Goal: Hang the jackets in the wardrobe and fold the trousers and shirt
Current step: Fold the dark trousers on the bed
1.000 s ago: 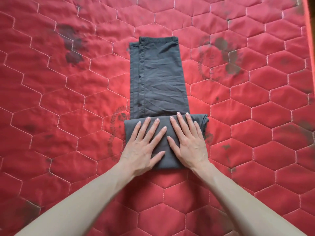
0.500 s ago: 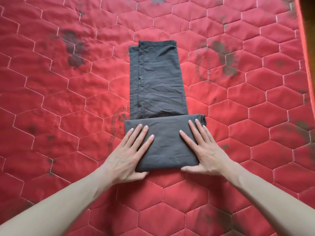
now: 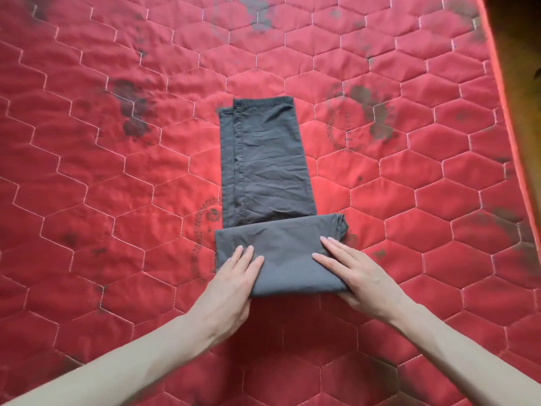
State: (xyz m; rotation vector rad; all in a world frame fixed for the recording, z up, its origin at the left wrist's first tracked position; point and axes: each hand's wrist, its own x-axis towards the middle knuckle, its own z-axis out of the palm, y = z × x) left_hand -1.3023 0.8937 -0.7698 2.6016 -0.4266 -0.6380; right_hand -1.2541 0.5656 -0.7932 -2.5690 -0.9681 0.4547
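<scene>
Dark grey trousers [image 3: 263,159] lie folded lengthwise on the red quilted mattress [image 3: 117,186], with their near end folded over into a thick band [image 3: 287,250]. My left hand [image 3: 231,279] lies flat on the left near corner of that band, fingers straight. My right hand [image 3: 357,273] lies flat on the right near corner, fingers straight and pointing up-left. Both palms hang over the band's near edge. No jackets, shirt or wardrobe are in view.
The mattress has hexagon stitching and dark printed marks [image 3: 131,112]. Its piped right edge [image 3: 509,112] runs down the right side, with dark floor beyond it.
Both hands have slid apart from the middle of the folded band to its two near corners and drawn back toward me. The trousers lie as before.
</scene>
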